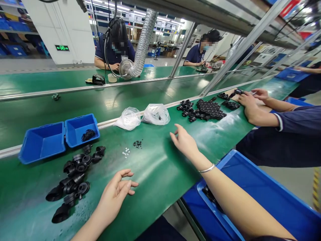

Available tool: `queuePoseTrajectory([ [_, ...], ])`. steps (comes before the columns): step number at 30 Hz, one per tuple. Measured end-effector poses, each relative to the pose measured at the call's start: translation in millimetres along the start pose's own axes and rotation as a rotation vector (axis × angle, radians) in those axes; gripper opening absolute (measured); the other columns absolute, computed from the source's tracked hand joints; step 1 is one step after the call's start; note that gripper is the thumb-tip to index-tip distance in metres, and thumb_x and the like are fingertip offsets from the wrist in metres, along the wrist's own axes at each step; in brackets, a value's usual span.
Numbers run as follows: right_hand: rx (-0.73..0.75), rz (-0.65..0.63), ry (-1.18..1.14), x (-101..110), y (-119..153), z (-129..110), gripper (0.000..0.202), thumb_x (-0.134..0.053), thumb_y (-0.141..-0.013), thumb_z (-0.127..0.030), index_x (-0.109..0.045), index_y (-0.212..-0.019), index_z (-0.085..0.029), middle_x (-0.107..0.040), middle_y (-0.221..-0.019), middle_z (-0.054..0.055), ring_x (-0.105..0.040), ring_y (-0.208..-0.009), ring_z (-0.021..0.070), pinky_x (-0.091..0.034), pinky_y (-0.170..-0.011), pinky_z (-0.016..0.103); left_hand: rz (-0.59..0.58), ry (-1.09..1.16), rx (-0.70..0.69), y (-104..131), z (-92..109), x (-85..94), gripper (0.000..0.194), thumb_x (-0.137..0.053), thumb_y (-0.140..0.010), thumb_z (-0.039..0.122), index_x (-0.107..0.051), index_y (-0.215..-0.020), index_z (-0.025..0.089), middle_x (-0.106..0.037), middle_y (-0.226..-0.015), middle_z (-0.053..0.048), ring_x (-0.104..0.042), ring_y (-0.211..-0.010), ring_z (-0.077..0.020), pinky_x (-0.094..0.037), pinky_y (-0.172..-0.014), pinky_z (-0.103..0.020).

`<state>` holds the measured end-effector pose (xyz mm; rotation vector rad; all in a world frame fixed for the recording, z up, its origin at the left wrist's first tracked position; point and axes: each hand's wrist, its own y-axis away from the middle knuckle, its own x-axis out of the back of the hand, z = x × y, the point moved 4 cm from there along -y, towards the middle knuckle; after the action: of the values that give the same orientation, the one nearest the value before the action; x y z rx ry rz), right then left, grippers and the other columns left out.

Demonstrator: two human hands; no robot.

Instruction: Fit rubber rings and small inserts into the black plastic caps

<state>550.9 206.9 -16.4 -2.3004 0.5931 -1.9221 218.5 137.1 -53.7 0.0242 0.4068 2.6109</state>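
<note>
My left hand [116, 192] hovers over or rests on the green tabletop [155, 174], fingers loosely bent and apart, with nothing in it. My right hand [184, 142], a silver bangle at its wrist, is held out with fingers apart and holds nothing. Small white pieces [126, 153] and tiny black pieces [137, 144] lie in two little heaps between the hands. Left of my left hand are several black rubbery cone-shaped parts [75, 177]. Beyond my right hand sits a dense cluster of black round parts [209, 109].
Two blue bins [45, 142] stand at the left, one with black rings [88, 135]. Two clear plastic bags [155, 114] lie against the metal rail. A large blue crate [260, 187] is under my right arm. At right, a co-worker's hands [250, 98] handle black parts.
</note>
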Motion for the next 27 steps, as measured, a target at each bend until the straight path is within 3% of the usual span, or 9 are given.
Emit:
queuePoseTrajectory([
  [4,0.518,-0.104,-0.325,1,16,-101,0.025,-0.046,-0.097,-0.026,-0.054,-0.119,-0.017,-0.061,-0.108,0.011,-0.064,-0.080,0.0177,-0.054,-0.079,0.035,0.029,0.077,-0.003,1,6,-1.1,0.043,-0.053,-0.091,0.047,-0.043,-0.123,0.020,-0.050,-0.126,-0.014,-0.067,-0.101,-0.0261,-0.057,-0.079,-0.040],
  [7,0.808,-0.225,-0.462,1,26,-171,0.024,-0.052,-0.095,-0.025,-0.055,-0.117,-0.018,-0.059,-0.114,0.010,-0.062,-0.098,0.0195,-0.053,-0.088,0.035,0.046,0.162,0.009,1,8,0.2,0.046,-0.057,-0.089,0.048,-0.043,-0.122,0.020,-0.050,-0.123,-0.014,-0.067,-0.099,-0.0256,-0.057,-0.078,-0.039],
  [10,0.914,-0.294,-0.473,-12,28,-221,0.032,-0.056,-0.092,-0.024,-0.052,-0.123,-0.016,-0.056,-0.120,0.012,-0.060,-0.105,0.0216,-0.054,-0.088,0.036,0.052,0.213,0.009,1,9,1.7,0.045,-0.059,-0.087,0.048,-0.046,-0.120,0.019,-0.051,-0.121,-0.014,-0.067,-0.100,-0.0259,-0.056,-0.078,-0.037],
  [13,0.966,-0.288,-0.464,-32,25,-254,0.045,-0.057,-0.089,-0.014,-0.045,-0.132,-0.014,-0.050,-0.132,0.014,-0.057,-0.110,0.0219,-0.052,-0.093,0.037,0.054,0.232,-0.005,1,9,2.2,0.047,-0.060,-0.086,0.048,-0.046,-0.120,0.019,-0.052,-0.119,-0.014,-0.066,-0.100,-0.0265,-0.055,-0.076,-0.037],
  [16,1.029,-0.330,-0.430,-49,19,-272,0.041,-0.060,-0.085,-0.009,-0.051,-0.125,-0.014,-0.054,-0.126,0.013,-0.057,-0.110,0.0221,-0.049,-0.095,0.037,0.049,0.239,-0.001,0,7,1.6,0.048,-0.061,-0.086,0.048,-0.044,-0.121,0.019,-0.051,-0.120,-0.014,-0.066,-0.100,-0.0267,-0.055,-0.076,-0.037],
  [19,0.999,-0.384,-0.389,-52,13,-272,0.024,-0.063,-0.086,-0.014,-0.057,-0.109,-0.012,-0.059,-0.108,0.011,-0.060,-0.096,0.0214,-0.052,-0.084,0.035,0.082,0.293,-0.009,0,6,2.5,0.054,-0.061,-0.086,0.047,-0.038,-0.126,0.019,-0.050,-0.118,-0.014,-0.067,-0.098,-0.0261,-0.055,-0.075,-0.037],
  [23,0.903,-0.349,-0.519,-22,19,-248,0.023,-0.060,-0.088,-0.013,-0.054,-0.110,-0.014,-0.059,-0.108,0.010,-0.060,-0.094,0.0200,-0.052,-0.082,0.034,0.199,0.442,-0.053,1,9,8.9,0.053,-0.055,-0.091,0.045,-0.032,-0.132,0.021,-0.050,-0.120,-0.014,-0.066,-0.096,-0.0243,-0.054,-0.073,-0.036],
  [27,0.940,-0.558,-0.697,10,55,-220,0.033,-0.060,-0.089,-0.014,-0.051,-0.120,-0.019,-0.063,-0.109,0.007,-0.060,-0.100,0.0182,-0.051,-0.089,0.034,0.182,0.517,-0.126,3,15,12.6,0.049,-0.058,-0.091,0.038,-0.037,-0.133,0.024,-0.051,-0.127,-0.010,-0.062,-0.095,-0.0191,-0.054,-0.076,-0.034],
])
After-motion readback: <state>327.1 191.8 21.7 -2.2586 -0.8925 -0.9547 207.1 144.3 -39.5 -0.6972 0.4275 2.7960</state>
